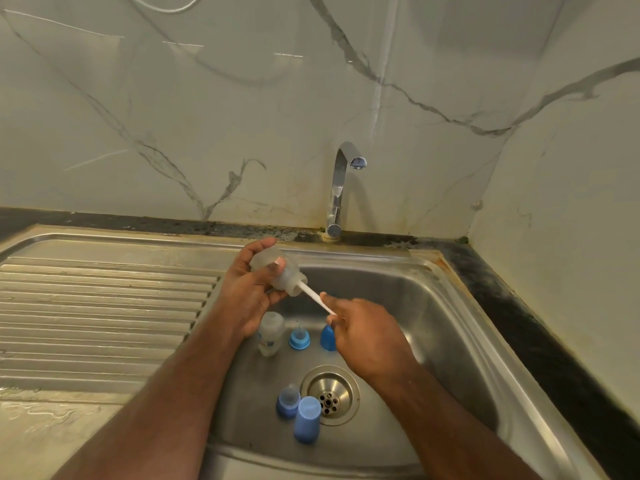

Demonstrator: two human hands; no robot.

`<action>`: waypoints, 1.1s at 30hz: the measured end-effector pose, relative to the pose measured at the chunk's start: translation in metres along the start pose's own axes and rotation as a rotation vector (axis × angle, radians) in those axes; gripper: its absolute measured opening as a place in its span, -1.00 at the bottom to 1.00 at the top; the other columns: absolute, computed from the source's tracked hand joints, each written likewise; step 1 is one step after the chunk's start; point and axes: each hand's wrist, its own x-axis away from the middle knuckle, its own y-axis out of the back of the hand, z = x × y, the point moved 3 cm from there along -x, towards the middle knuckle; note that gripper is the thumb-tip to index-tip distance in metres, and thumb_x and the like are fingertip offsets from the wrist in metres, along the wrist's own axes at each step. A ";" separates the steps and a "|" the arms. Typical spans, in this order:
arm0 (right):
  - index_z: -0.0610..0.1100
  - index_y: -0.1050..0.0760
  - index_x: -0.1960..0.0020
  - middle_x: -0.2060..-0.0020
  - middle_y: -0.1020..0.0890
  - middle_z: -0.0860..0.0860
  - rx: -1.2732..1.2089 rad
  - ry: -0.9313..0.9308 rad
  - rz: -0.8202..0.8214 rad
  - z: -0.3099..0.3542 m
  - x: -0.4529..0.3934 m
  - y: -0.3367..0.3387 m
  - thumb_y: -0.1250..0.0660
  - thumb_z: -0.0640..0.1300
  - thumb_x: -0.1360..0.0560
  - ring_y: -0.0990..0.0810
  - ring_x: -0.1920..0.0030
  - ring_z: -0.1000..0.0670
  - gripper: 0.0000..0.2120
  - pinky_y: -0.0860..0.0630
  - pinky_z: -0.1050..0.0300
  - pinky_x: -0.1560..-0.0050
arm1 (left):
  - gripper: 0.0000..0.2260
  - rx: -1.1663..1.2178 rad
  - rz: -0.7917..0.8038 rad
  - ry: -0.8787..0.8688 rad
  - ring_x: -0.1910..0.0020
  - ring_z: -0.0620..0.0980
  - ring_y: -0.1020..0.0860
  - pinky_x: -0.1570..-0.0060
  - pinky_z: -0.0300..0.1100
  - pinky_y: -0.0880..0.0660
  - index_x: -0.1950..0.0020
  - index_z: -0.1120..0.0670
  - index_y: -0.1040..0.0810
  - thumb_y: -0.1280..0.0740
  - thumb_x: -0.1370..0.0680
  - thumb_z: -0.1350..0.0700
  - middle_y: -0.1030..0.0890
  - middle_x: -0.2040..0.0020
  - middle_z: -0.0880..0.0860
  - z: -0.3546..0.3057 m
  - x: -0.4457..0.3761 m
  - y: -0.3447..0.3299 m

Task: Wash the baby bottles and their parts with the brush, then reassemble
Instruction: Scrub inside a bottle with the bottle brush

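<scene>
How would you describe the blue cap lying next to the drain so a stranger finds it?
Look in the sink, at the drain. The blue cap lies just left of it, nearest you. The blue piece beside it carries a clear teat; this cap is plain.

Bottle parts (299,337) in sink (433,299)

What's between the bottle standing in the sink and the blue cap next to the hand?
In the head view, a blue ring with its teat stands between the standing bottle and the blue cap, on the sink floor.
</scene>
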 end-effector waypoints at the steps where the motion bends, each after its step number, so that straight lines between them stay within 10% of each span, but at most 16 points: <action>1: 0.23 -0.26 -0.53 0.02 -0.52 0.07 0.073 0.025 -0.026 0.003 0.001 0.001 -0.14 -0.01 -0.68 -0.53 0.12 0.04 -0.57 -0.52 0.10 0.10 | -0.62 0.023 -0.010 -0.006 -0.21 0.27 -0.60 0.08 0.12 -0.66 -0.29 0.01 -0.55 -0.44 -0.50 0.24 -0.45 -0.34 0.20 -0.001 -0.001 0.001; 6: 0.17 -0.04 -0.60 -0.05 -0.46 -0.02 0.260 0.040 -0.011 0.012 -0.003 -0.009 -0.10 -0.13 -0.68 -0.51 0.06 -0.04 -0.45 -0.47 0.07 0.10 | -0.67 0.000 -0.011 -0.051 -0.11 0.19 -0.65 0.09 0.13 -0.66 -0.27 0.03 -0.55 -0.41 -0.55 0.31 -0.48 -0.26 0.17 -0.004 -0.003 -0.001; 13: 0.16 -0.47 -0.43 0.21 -0.59 0.20 -0.345 -0.028 0.071 0.007 -0.004 -0.003 -0.25 -0.04 -0.64 -0.55 0.27 0.14 -0.63 -0.48 0.32 0.21 | -0.63 0.020 0.016 -0.022 -0.19 0.23 -0.61 0.02 0.17 -0.65 -0.29 0.01 -0.57 -0.42 -0.53 0.30 -0.48 -0.29 0.18 -0.005 0.000 0.002; 19: 0.15 -0.18 -0.58 0.00 -0.53 0.00 0.154 0.010 0.017 0.016 -0.006 -0.011 -0.13 -0.10 -0.68 -0.53 0.08 -0.01 -0.51 -0.49 0.10 0.09 | -0.59 -0.051 0.039 -0.014 -0.20 0.24 -0.60 0.00 0.18 -0.65 -0.26 0.01 -0.59 -0.49 -0.43 0.25 -0.47 -0.31 0.18 -0.004 0.002 -0.003; 26: 0.15 -0.47 -0.42 0.26 -0.59 0.18 -0.376 -0.080 0.131 0.009 -0.002 -0.001 -0.25 -0.07 -0.64 -0.50 0.35 0.13 -0.63 -0.45 0.27 0.28 | -0.64 -0.034 -0.001 -0.001 -0.23 0.24 -0.58 -0.02 0.22 -0.64 -0.28 0.00 -0.58 -0.43 -0.53 0.29 -0.47 -0.32 0.15 -0.003 0.002 0.003; 33: 0.11 -0.26 -0.55 0.07 -0.57 0.02 0.114 0.004 0.097 0.021 -0.003 -0.012 -0.14 -0.12 -0.66 -0.50 0.18 0.04 -0.53 -0.42 0.17 0.20 | -0.63 -0.066 0.006 -0.012 -0.20 0.22 -0.58 0.04 0.18 -0.65 -0.24 0.00 -0.60 -0.45 -0.51 0.33 -0.45 -0.34 0.18 -0.004 0.001 0.003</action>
